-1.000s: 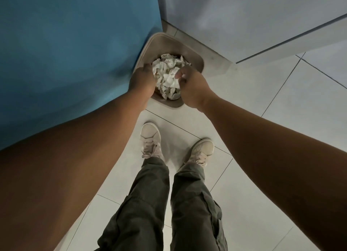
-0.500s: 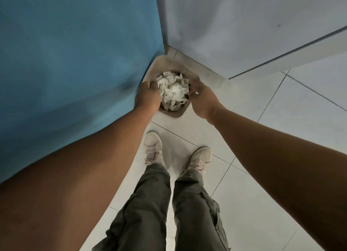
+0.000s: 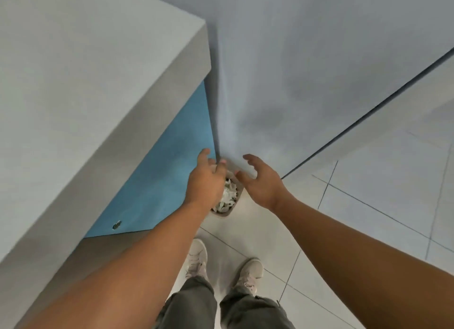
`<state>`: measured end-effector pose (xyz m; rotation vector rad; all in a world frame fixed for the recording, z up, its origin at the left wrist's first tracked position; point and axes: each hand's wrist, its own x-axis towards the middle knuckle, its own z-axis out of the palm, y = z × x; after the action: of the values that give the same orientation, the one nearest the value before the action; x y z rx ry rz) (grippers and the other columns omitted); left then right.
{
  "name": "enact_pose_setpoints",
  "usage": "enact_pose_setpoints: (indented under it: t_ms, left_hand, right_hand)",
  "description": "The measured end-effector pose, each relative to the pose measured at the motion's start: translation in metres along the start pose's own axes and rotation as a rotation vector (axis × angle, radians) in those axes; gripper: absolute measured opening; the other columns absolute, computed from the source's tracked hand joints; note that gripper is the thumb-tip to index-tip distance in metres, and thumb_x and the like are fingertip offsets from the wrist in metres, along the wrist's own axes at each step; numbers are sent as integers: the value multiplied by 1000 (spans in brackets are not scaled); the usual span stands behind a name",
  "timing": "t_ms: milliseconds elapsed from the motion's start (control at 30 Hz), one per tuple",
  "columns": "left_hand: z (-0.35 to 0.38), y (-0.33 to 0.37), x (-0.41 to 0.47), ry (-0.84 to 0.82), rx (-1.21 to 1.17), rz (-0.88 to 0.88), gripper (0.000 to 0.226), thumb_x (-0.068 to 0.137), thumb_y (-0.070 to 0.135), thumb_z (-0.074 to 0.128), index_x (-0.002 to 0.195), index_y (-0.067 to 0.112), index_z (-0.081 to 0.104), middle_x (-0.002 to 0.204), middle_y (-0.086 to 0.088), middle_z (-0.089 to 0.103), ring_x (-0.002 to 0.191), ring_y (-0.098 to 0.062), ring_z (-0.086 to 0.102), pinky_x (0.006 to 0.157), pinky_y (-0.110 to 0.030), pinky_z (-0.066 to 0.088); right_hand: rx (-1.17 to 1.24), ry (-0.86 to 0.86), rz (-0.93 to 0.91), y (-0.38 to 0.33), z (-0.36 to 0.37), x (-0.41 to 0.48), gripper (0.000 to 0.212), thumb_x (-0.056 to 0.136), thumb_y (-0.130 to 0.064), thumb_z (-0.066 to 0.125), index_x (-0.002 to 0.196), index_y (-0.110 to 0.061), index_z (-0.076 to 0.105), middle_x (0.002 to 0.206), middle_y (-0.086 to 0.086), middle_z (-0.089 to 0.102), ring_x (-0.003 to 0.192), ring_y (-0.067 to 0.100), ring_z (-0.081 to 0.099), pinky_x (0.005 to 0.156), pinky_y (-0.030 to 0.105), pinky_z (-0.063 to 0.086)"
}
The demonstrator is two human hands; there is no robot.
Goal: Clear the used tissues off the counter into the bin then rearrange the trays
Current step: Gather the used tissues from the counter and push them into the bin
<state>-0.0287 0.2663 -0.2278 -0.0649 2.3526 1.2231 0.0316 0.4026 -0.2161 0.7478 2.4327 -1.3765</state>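
Head view: the left hand (image 3: 205, 181) and the right hand (image 3: 261, 181) are both held above the bin (image 3: 224, 214) with fingers spread and relaxed, gripping nothing. The bin stands on the tiled floor (image 3: 258, 232) in the corner between the blue cabinet front (image 3: 159, 181) and the wall (image 3: 294, 70), below the grey surface (image 3: 86, 70). Crumpled white tissues (image 3: 228, 197) fill the bin, partly hidden by the left hand.

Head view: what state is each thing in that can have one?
left hand: open, fingers spread, holding nothing.
right hand: open, fingers loosely curved, holding nothing.
bin: uncovered, on the floor, full.
tissues: crumpled, piled inside the bin.
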Motion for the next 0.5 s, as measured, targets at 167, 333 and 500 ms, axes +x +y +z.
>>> enact_pose_setpoints:
  t_ms: [167,333,500]
  left_hand:
    - [-47,47,-56,95,113,261,41,99,33,53,139,32,47,134,7,59,128,-14,50,98,-22,33]
    - [-97,90,-100,206,221,432,38,100,32,51,138,30,52,137,11,56,130,-10,45,102,-20,29]
    - [-152,115,-131,333,224,531,34,98,29,55,132,28,58,130,11,60,123,-10,48,101,-21,34]
  right_hand:
    - [15,41,-108,-54,-41,-43,49,93,-44,57,139,-28,49,143,-2,51,134,16,44,99,18,29]
    - [23,65,-270,-107,-63,-80,47,94,-41,59,138,-26,51,143,-8,51,131,8,44,100,15,28]
    - [1,38,-441,-168,-68,-104,45,93,-39,60,136,-27,52,140,-8,53,129,5,46,100,13,29]
